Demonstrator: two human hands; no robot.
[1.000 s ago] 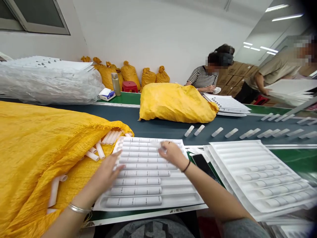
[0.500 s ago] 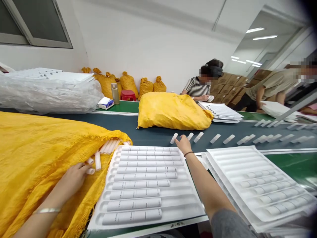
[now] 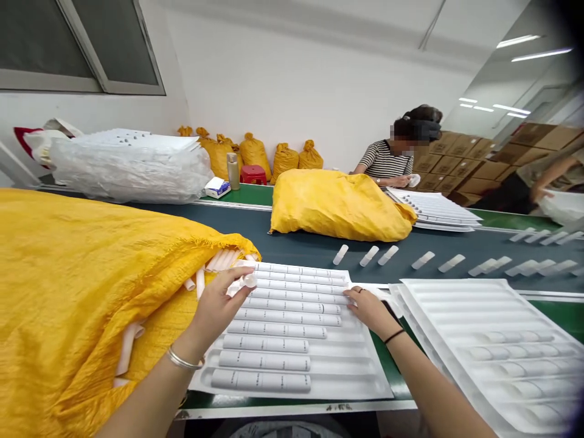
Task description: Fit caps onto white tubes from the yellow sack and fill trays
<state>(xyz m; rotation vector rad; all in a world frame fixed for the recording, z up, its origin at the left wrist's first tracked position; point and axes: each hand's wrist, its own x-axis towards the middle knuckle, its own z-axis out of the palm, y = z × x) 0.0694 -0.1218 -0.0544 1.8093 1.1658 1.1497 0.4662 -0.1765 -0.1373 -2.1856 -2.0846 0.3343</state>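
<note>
My left hand (image 3: pixel 223 301) is closed around a short white plastic tube (image 3: pixel 249 280), held above the left end of the upper rows of a white moulded tray (image 3: pixel 365 383). Rows of white tubes with small dark print (image 3: pixel 269 344) lie in its grooves; the lower rows leave their right ends bare. My right hand (image 3: pixel 368 309) rests by the tray's right edge, its fingers apart beside the ends of the upper rows, with nothing visible in them. Left of the tray, a yellow woven sack (image 3: pixel 91 261) gapes, with loose white tubes (image 3: pixel 223 259) in its mouth.
A dark conveyor belt (image 3: pixel 310 250) runs behind the tray, carrying spaced white tubes (image 3: pixel 423 260) and a full yellow sack (image 3: pixel 337 204). More trays (image 3: pixel 456 298) are stacked at right. A co-worker in a striped top (image 3: pixel 387 161) sits across the belt; another person's arm shows at far right.
My left hand has come out of the sack's mouth and over the tray with a tube. My right hand has drawn back from the belt to the tray's right edge. The view has shifted left.
</note>
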